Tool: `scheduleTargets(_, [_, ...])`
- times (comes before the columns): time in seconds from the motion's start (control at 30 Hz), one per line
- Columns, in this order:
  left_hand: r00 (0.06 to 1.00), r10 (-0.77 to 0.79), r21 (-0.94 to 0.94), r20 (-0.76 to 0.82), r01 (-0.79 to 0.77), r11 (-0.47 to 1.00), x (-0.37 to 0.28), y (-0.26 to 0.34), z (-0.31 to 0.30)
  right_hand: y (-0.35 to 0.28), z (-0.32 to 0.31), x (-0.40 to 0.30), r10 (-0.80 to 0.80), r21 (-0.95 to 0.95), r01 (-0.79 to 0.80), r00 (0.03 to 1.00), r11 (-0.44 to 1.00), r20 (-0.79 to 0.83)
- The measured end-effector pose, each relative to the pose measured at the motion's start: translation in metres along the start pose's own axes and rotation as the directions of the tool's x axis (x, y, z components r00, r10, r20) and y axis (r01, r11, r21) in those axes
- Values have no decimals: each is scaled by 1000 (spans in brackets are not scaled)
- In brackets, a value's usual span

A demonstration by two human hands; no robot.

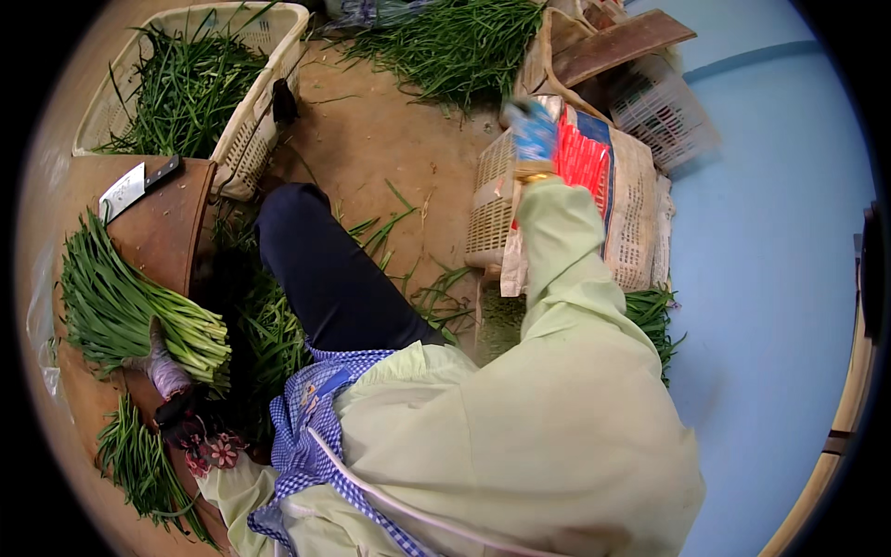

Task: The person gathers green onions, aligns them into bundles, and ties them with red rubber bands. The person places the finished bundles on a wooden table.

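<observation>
My left hand [166,362], in a greyish-lilac glove, grips a thick bundle of garlic chives [132,299] near the pale cut ends. The bundle rests across a brown board surface [163,240], its green tips toward the upper left. My right hand [534,136] wears a blue glove and is stretched far forward, blurred by motion. It is over a printed woven sack [633,202], beside a row of bright red strips [583,157]. Whether its fingers hold anything is hidden by blur.
A kitchen knife [139,186] lies on the board below a white plastic basket [240,146] of loose greens. A smaller chive bunch [143,459] lies nearer me. More chives [459,49] heap on the floor ahead. A wooden plank [623,45] and a crate [661,115] stand against the blue wall [766,209].
</observation>
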State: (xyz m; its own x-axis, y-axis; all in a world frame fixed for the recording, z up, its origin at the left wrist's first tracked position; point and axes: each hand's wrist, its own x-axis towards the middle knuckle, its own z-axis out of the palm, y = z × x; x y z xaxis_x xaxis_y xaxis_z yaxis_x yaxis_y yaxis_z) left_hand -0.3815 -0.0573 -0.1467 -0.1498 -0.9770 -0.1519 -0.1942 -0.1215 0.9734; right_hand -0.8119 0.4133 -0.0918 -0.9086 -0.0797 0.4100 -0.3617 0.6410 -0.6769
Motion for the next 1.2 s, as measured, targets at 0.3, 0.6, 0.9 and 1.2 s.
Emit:
scheduleTargets(0.3, [922,-384,-170,50,386,907,-8,19,-12,135,-78,-68,665,-843,-407,743,352,-81])
scheduleTargets(0.6, [852,-508,-307,124,520,797,-29,53,-15,151,-84,-67,748,-794,-547,637,266,-188])
scheduleTargets(0.9, [858,-494,-386,139,506,771,-34,55,-16,161,-111,-69,676,-782,-483,729,394,-110])
scheduleTargets(1.2, [830,-555,-372,45,530,762,-42,66,-14,120,-89,-80,700,-846,-409,712,342,-62])
